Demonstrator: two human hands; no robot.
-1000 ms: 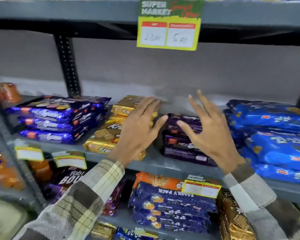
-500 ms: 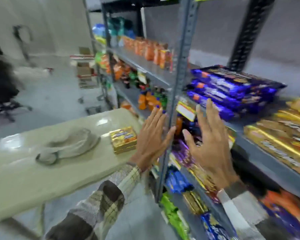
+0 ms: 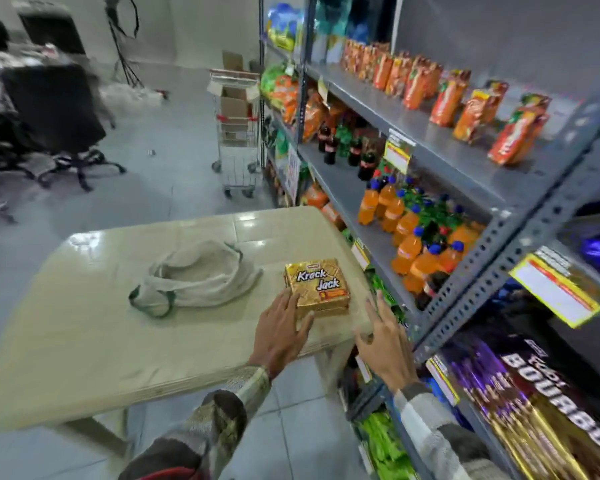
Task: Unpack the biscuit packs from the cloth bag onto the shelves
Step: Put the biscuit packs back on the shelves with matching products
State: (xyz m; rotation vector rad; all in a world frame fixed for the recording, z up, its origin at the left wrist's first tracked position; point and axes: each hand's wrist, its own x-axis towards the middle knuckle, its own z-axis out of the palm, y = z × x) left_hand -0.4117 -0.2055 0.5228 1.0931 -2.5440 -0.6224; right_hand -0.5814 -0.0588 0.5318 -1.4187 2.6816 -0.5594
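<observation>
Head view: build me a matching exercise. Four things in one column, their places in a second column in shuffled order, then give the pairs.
Things
1. Krack Jack pack
2. cloth bag
3. left hand
4. orange bottles

Places
A. on a grey shelf of the rack
B. lying slack on the table, left of the gold pack
C. at the near left corner of the gold pack
D. on the beige table, near its right edge

Pairs: 1-D, 2-B, 3-C, 4-A
</observation>
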